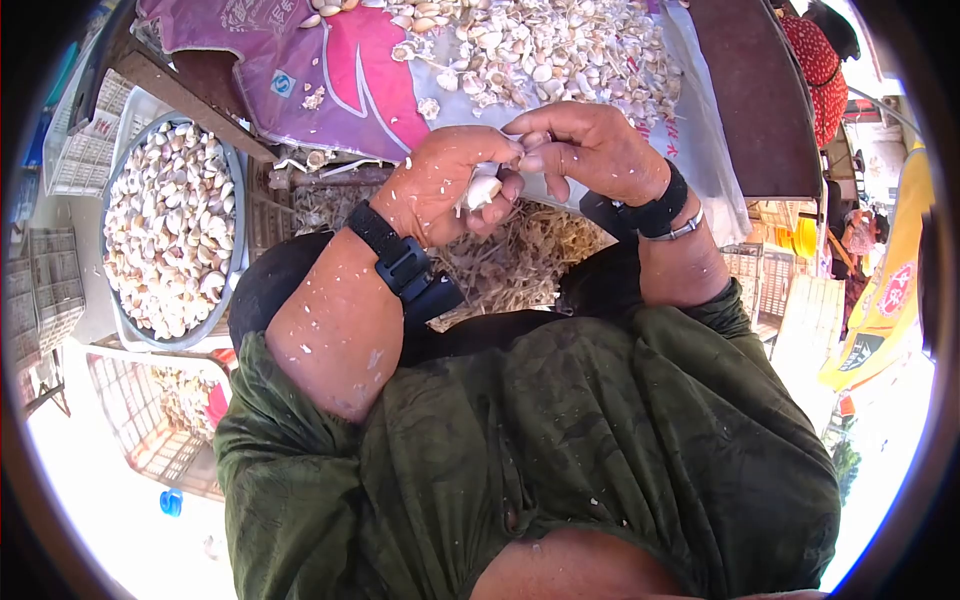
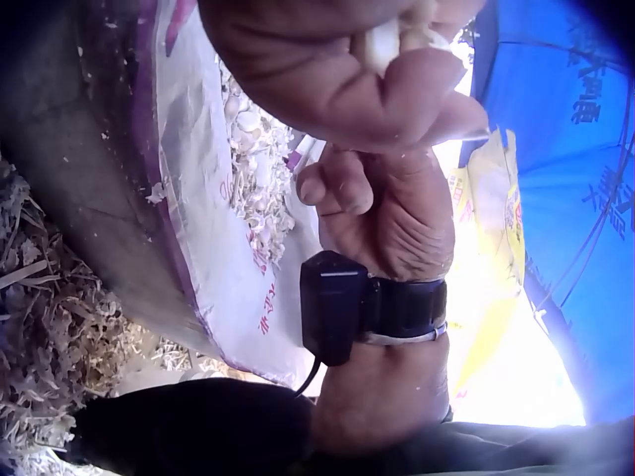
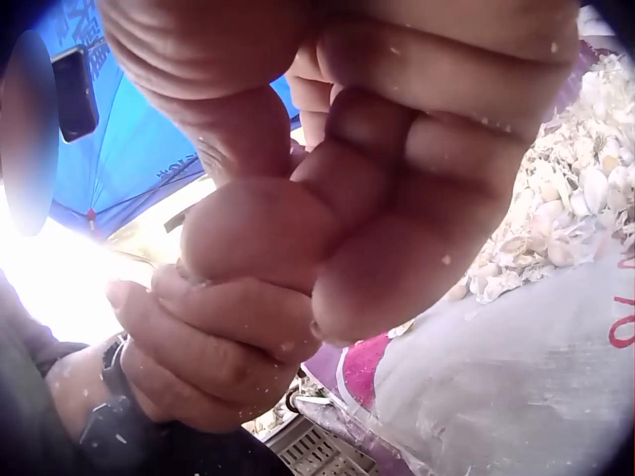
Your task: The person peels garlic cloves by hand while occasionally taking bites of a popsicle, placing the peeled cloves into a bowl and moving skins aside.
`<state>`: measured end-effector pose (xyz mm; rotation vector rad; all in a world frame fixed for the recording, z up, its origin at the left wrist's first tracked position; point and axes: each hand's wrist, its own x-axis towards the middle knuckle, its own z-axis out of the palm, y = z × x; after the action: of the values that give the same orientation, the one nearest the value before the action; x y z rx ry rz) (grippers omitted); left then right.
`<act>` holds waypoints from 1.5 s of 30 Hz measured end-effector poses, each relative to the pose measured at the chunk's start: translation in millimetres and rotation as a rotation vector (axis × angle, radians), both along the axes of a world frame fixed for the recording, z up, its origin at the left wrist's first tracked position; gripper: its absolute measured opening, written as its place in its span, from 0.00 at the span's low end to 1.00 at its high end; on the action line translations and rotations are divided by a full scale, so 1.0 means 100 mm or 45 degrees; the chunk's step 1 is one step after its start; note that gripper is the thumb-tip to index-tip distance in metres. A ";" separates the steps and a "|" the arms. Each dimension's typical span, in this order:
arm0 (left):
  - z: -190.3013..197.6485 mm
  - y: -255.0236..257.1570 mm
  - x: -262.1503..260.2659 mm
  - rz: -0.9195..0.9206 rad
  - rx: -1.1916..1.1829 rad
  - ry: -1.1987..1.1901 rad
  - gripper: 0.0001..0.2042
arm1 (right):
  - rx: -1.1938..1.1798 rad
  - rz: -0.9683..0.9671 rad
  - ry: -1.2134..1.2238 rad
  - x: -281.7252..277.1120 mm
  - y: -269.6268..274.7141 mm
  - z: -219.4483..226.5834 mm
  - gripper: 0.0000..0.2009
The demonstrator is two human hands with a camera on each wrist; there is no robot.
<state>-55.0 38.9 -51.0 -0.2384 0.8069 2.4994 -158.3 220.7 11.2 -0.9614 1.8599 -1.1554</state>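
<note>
In the head view, my left hand (image 1: 436, 180) cradles a whitish garlic clove (image 1: 483, 192) in its curled fingers. My right hand (image 1: 607, 155) meets it at the fingertips, pinching a small pinkish clove (image 1: 535, 140) between thumb and fingers. Pale garlic (image 2: 382, 46) shows between the fingers of the left hand (image 2: 347, 84) in the left wrist view, with the right hand (image 2: 397, 208) beyond. From the right wrist, the right hand's fingers (image 3: 397, 198) cover what is held, and the left hand (image 3: 213, 347) lies behind them.
Loose cloves and skins (image 1: 570, 55) cover a plastic sheet (image 1: 715, 120) on the table ahead. A round tub of cloves (image 1: 240, 220) stands at the left, above a crate (image 1: 130, 410). Dry husks (image 1: 520, 255) lie below the hands. Another person (image 1: 815, 75) is at the upper right.
</note>
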 end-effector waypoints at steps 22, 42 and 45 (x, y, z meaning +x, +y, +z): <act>0.10 0.10 0.13 0.099 -0.141 0.125 0.06 | -0.036 0.137 -0.062 0.08 -0.08 0.19 0.07; 0.06 0.18 0.22 0.039 -0.029 0.113 0.13 | -0.132 -0.164 -0.244 0.25 0.05 0.06 0.13; 0.16 0.16 0.31 0.111 0.118 -0.069 0.13 | -0.103 -0.165 -0.069 0.42 0.00 0.23 0.12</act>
<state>-23.9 55.2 -35.4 -0.3138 0.6706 2.5922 -116.5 221.2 34.0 -0.8548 1.8668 -1.3300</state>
